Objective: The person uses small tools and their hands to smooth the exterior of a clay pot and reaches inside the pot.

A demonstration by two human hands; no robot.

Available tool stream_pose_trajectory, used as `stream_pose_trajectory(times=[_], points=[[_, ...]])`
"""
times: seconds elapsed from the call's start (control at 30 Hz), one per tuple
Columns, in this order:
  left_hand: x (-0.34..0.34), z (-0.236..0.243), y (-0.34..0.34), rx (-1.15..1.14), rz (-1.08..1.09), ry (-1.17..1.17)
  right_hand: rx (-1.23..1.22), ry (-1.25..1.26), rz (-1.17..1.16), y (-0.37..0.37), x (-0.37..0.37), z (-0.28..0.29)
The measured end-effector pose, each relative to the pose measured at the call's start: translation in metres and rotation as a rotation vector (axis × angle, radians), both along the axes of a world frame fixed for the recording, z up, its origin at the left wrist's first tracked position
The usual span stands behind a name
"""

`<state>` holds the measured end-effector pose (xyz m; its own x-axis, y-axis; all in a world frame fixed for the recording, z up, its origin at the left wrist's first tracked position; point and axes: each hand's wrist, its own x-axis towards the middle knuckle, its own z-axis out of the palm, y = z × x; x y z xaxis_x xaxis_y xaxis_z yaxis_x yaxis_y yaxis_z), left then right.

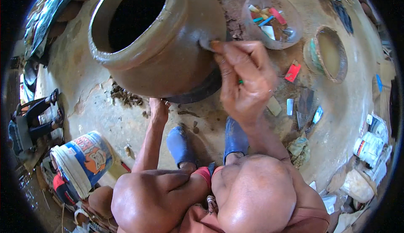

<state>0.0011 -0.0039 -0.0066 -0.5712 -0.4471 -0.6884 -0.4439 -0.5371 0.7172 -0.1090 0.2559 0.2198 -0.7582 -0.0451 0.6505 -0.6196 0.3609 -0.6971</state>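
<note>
A large brown clay pot [168, 56] with a wide dark mouth rests tilted toward the upper middle on a dark round base [189, 96]. My right hand [246, 75] is closed in a pinch on a small, thin grey tool [205, 42], held against the pot’s right side. Below the pot, my left hand [159, 111] reaches to the base, its fingers mostly hidden beneath it. To the right stand a clear round tub [271, 41] of small coloured pieces and a crusted bowl [332, 58] of murky liquid.
A white-and-blue bucket [80, 161] stands lower left. A red piece [292, 71], small scraps and a crumpled cloth [299, 149] lie on the concrete floor [88, 111] around my feet. White containers [368, 149] and clutter line the right edge; dark jumbled items [33, 119] line the left.
</note>
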Motion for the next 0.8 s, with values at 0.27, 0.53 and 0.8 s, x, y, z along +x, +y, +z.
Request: stream_pose_trajectory(times=[0.27, 0.53, 0.8], points=[[0.01, 0.024, 0.019, 0.107, -0.02, 0.024, -0.039, 0.151, 0.088, -0.006, 0.023, -0.024], [-0.021, -0.01, -0.059, -0.047, -0.084, 0.215, -0.03, 0.068, -0.089, 0.017, -0.052, -0.013], [0.016, 0.01, 0.038, 0.093, 0.08, 0.136, -0.104, 0.003, -0.004, 0.005, -0.025, -0.016]])
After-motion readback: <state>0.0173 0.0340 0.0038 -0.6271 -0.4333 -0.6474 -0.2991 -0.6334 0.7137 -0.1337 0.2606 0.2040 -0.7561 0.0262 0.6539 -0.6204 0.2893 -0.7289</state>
